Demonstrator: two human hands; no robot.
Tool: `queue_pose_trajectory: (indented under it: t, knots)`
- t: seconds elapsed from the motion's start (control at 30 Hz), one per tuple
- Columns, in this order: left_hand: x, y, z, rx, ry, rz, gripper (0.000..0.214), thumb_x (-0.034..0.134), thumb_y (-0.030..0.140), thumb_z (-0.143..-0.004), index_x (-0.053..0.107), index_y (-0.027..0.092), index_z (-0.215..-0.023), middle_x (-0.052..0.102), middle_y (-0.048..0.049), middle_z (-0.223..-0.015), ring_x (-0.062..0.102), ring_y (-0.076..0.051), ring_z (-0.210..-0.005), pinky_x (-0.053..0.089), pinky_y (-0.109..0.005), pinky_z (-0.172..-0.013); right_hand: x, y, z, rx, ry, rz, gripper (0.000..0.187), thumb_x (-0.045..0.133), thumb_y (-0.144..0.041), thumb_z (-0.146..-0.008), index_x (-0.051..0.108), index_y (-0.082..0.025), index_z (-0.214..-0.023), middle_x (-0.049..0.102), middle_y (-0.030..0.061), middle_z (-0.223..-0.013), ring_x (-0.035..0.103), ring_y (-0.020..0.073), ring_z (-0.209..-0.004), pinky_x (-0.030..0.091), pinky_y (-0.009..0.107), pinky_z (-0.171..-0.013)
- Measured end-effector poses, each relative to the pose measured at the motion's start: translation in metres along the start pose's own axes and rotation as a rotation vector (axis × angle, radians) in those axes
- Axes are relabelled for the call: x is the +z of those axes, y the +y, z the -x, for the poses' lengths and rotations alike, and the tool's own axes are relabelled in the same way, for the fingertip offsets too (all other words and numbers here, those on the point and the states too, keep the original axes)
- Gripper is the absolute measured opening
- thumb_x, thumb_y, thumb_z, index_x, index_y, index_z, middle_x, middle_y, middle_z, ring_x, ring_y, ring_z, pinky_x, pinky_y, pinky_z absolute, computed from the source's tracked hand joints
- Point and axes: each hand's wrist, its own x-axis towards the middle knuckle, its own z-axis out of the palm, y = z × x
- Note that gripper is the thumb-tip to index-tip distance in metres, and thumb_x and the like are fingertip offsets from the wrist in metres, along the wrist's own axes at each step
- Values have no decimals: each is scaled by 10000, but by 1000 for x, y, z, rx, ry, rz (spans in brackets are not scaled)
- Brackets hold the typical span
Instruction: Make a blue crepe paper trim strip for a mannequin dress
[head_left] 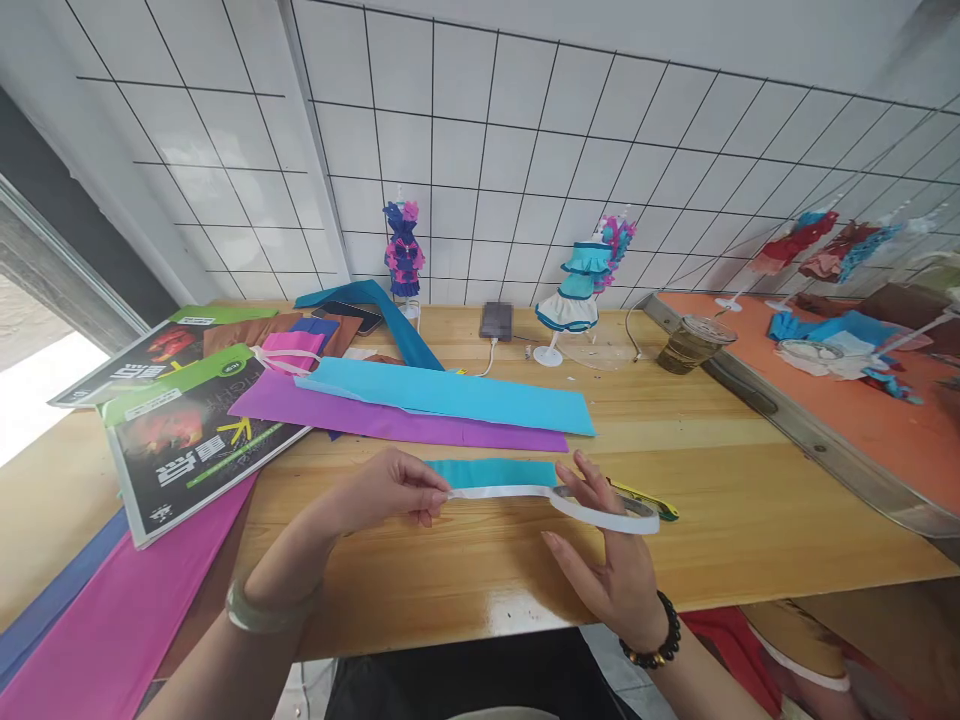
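Observation:
A roll of white tape [604,518] hangs around the fingers of my right hand [611,570], whose thumb is held apart from it. From the roll a strip of white tape [502,491] runs left to my left hand [409,490], which pinches its end between thumb and fingertips. The strip lies along the near edge of a short teal piece [491,472], paper or cloth, on the wooden table [450,590]. Just past my right fingers is a yellow utility knife [646,498], partly hidden by the hand and tape roll.
Behind lie long light-blue [465,395] and purple [397,420] strips. Drawing pads [202,480] sit at left. Small dress forms [405,250] wearing ruffled outfits, a power bank [496,322] with a cable and a drink cup [694,345] stand farther back. An orange-topped table [825,400] adjoins at right.

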Motion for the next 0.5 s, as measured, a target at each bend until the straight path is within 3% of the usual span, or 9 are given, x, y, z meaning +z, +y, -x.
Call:
queue_pose_trajectory:
  t: [0.1,0.27,0.4,0.5]
  knots:
    - [2,2,4,7,-33,-18,263,650,390,-705,694,151,-805,593,-6,-603,559,-118,-560,478,-242,-582,7,-3,-3,-14,74,36,820,577,-127,-803,69,-228,-1438,621,128,-1143,454,295,-1210,268,624,-1012]
    - [-1,9,10,34,-30,-76,266,609,413,-736,680,159,-776,567,3,-589,532,-104,-543,447,-214,-547,7,-7,-7,73,168,-147,713,544,-147,-833,141,-221,-1416,638,129,-1103,584,252,-1072,432,519,-945]
    - [0,9,9,44,18,-131,296,597,423,-739,686,160,-842,587,-2,-592,527,-108,-544,412,-203,-507,-5,0,5,21,61,-45,666,497,-89,-842,180,-222,-1412,548,155,-1241,599,239,-1051,411,520,-968]
    - [4,7,6,68,94,-208,323,578,418,-751,674,163,-925,582,5,-577,507,-104,-527,378,-197,-479,-14,6,18,-53,-77,156,640,500,-120,-840,222,-202,-1410,479,159,-1320,489,267,-1185,402,518,-980]
